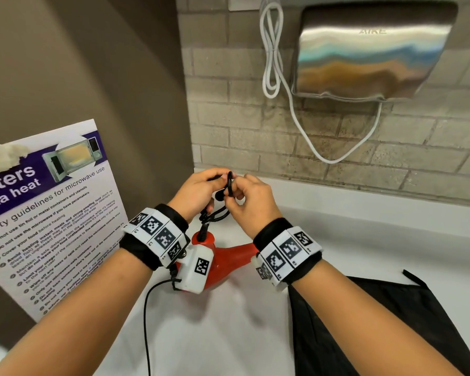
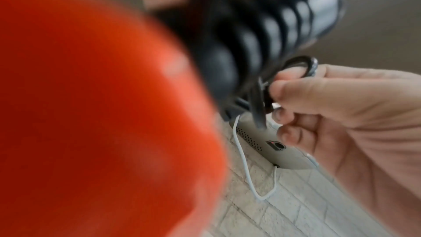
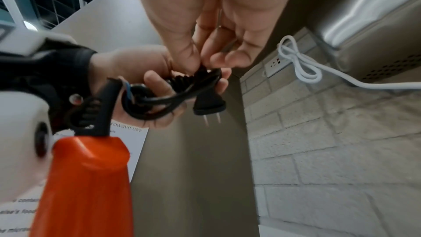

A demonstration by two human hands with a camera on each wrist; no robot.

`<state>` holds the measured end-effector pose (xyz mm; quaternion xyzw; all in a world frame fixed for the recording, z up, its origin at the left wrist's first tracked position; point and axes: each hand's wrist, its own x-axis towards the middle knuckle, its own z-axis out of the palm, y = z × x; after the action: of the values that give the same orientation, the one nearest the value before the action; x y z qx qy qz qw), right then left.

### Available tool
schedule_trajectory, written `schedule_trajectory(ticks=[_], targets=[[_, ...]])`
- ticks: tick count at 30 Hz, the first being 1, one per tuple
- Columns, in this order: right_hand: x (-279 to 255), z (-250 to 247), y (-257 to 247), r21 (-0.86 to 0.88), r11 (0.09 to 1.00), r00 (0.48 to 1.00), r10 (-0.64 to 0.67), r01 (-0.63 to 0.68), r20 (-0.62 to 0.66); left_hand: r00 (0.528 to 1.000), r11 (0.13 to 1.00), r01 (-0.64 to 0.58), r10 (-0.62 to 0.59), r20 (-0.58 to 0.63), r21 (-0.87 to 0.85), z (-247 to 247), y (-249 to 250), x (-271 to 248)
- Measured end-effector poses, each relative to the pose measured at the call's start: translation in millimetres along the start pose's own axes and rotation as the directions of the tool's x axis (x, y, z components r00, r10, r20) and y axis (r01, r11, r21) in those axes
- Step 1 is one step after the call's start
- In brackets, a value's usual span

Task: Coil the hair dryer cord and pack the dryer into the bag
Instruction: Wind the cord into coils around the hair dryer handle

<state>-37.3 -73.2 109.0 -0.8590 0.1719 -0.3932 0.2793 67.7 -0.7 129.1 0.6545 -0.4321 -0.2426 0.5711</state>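
The red hair dryer (image 1: 229,253) hangs just above the white counter (image 1: 228,335), below my wrists; its handle (image 3: 86,177) shows orange in the right wrist view. Its black cord (image 1: 229,183) is bundled in loops between both hands. My left hand (image 1: 215,183) grips the bundle (image 3: 159,100), and the two-pin plug (image 3: 209,104) dangles from it. My right hand (image 1: 239,185) pinches one loop of the cord (image 2: 303,62) with thumb and fingers. The black bag (image 1: 377,321) lies flat on the counter at the lower right.
A steel hand dryer (image 1: 372,50) hangs on the brick wall ahead, its white cable (image 1: 272,50) looping beside and under it. A microwave safety poster (image 1: 52,213) leans at the left. A thin black wire (image 1: 147,321) trails from my left wrist device.
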Motion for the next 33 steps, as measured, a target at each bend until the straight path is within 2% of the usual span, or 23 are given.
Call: schedule_trajectory(ticks=[3, 5, 7, 9, 11, 14, 17, 20, 24, 29, 33], targets=[[2.4, 6.3, 1.6, 0.077, 0.989, 0.991, 0.128, -0.124, -0.038, 0.998, 0.998, 0.036, -0.034, 0.044, -0.06, 0.5, 1.8, -4.6], [3.9, 8.6, 4.3, 0.135, 0.985, 0.99, 0.118, -0.108, -0.071, 0.996, 0.993, 0.06, -0.053, 0.067, -0.102, -1.1, 2.8, -7.0], [5.6, 9.6, 7.4, 0.22, 0.973, 0.996, 0.084, -0.077, -0.022, 0.995, 0.992, 0.062, -0.053, 0.081, -0.112, -1.8, 4.2, -9.1], [7.6, 10.3, 10.3, 0.271, 0.957, 0.992, 0.074, -0.099, 0.099, 0.995, 0.991, 0.047, -0.036, 0.09, -0.123, -0.8, 5.1, -11.3], [9.8, 10.4, 12.0, 0.209, 0.969, 0.977, 0.088, -0.129, 0.195, 0.998, 0.992, 0.022, -0.013, 0.069, -0.125, 1.5, 4.0, -11.2], [10.2, 10.3, 10.2, 0.058, 0.987, 0.956, 0.132, -0.152, 0.261, 1.0, 0.995, -0.004, 0.006, 0.014, -0.102, 1.0, 0.0, -8.1], [9.8, 5.4, 16.7, -0.066, 0.982, 0.918, 0.188, -0.176, 0.35, 0.999, 0.997, -0.03, 0.033, 0.035, -0.071, -0.1, -2.4, -6.5], [5.7, -6.0, 25.3, -0.155, 0.98, 0.895, 0.179, -0.126, 0.409, 0.999, 0.996, -0.04, 0.039, -0.007, -0.086, -2.8, -0.1, -5.3], [5.7, -17.5, 25.7, -0.377, 0.926, 0.938, 0.158, -0.032, 0.309, 0.998, 0.994, -0.031, 0.026, -0.049, -0.106, -6.4, -0.9, -1.7], [11.5, -24.3, 12.8, -0.519, 0.846, 0.971, 0.207, -0.119, 0.116, 0.999, 0.996, -0.01, 0.006, -0.048, -0.088, -1.8, 1.0, -3.1], [11.0, -30.9, 2.5, -0.594, 0.796, 0.986, 0.166, -0.116, 0.031, 0.998, 0.999, -0.039, 0.039, -0.046, -0.003, -1.1, 1.2, -4.3]])
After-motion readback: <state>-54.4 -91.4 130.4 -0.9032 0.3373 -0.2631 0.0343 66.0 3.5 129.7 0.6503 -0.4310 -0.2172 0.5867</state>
